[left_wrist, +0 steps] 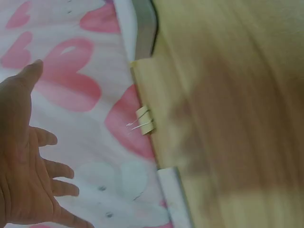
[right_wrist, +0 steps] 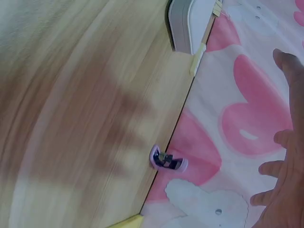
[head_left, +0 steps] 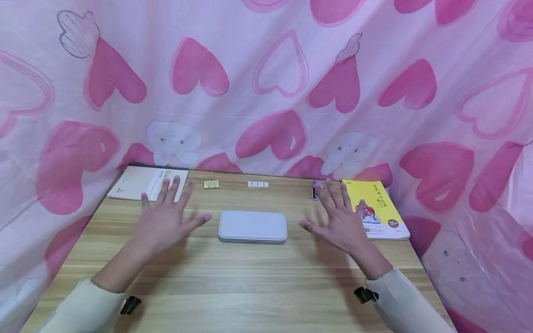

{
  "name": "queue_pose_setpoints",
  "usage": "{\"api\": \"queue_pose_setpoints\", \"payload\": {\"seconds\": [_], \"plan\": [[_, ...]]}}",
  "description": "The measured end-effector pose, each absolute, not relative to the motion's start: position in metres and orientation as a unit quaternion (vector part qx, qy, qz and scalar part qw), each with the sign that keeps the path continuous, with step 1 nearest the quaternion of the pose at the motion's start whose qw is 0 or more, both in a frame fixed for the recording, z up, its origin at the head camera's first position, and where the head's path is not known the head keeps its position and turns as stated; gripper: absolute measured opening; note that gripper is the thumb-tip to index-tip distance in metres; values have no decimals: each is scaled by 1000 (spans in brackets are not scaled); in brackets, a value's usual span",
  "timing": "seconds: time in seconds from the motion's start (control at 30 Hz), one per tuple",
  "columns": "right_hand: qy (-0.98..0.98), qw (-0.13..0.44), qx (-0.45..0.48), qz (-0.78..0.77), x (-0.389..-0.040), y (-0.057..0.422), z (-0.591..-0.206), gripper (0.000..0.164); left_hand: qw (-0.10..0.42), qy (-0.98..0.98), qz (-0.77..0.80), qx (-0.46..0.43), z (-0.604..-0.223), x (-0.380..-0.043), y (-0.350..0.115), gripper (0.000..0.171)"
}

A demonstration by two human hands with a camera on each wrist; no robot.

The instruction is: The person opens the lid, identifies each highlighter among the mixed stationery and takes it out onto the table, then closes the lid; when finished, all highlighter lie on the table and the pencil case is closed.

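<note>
Head view: left grip [head_left: 166,217], one bare hand, palm down, fingers and thumb spread wide, holding nothing, raised over the desk [head_left: 250,286]. Right grip [head_left: 339,219], likewise spread wide, holding nothing. Both wrist views show the palms apart from the desk.

Case [head_left: 252,226]: one, pale grey, flat, oblong, corners rounded, lid down, thin seam along the near side. Lies flat mid-desk, long side running left to right, between the two thumbs and touching neither.

Notepad [head_left: 131,185]: one, cream cover, dark band at the far edge, at the far left corner; left fingers overlap it in the head view. Binder clip [head_left: 211,184]: one, gold, wire handles raised, right of the notepad. Block [head_left: 258,184]: one, small, white, three dark marks, beyond the case. Stapler [head_left: 314,190]: one, small, purple and black, partly behind the right fingers. Book [head_left: 381,203]: one, yellow cover, red figure, at the right edge beside the right grip.

Edges: far edge meets a pink curtain [head_left: 200,64] printed with hearts; side edges slant outward toward the viewer. Room: plain wood either side of the case up to each thumb, a narrower strip behind it to the small items, the broadest stretch in front, between the pale sleeves [head_left: 85,305].
</note>
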State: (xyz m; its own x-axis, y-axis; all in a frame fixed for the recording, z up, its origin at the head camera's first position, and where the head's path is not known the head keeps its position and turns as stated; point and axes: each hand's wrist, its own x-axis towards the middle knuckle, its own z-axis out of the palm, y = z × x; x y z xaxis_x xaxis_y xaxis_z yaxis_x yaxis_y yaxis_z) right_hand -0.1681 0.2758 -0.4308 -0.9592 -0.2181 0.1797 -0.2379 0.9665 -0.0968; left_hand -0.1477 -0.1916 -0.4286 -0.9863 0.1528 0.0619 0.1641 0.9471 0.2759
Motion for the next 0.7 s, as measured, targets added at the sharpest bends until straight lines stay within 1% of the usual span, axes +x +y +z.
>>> {"api": "queue_pose_setpoints", "payload": {"seconds": [0.1, 0.23, 0.37, 0.57, 0.7], "plan": [[-986, 82, 136, 57, -175, 267, -433, 115, 12, -984, -147, -97, -442, -152, -186, 115], [-982, 60, 165, 63, -182, 253, -437, 114, 12, -981, -154, -121, -462, -155, -178, 116], [-976, 45, 201, 76, -189, 238, -445, 114, 10, -976, -161, -146, -481, -157, -169, 121], [-962, 14, 262, 76, -194, 219, -461, 118, -29, -966, -195, -167, -503, -160, -159, 127], [-947, -7, 308, 88, -196, 210, -473, 116, -53, -960, -207, -179, -513, -164, -155, 127]]}}
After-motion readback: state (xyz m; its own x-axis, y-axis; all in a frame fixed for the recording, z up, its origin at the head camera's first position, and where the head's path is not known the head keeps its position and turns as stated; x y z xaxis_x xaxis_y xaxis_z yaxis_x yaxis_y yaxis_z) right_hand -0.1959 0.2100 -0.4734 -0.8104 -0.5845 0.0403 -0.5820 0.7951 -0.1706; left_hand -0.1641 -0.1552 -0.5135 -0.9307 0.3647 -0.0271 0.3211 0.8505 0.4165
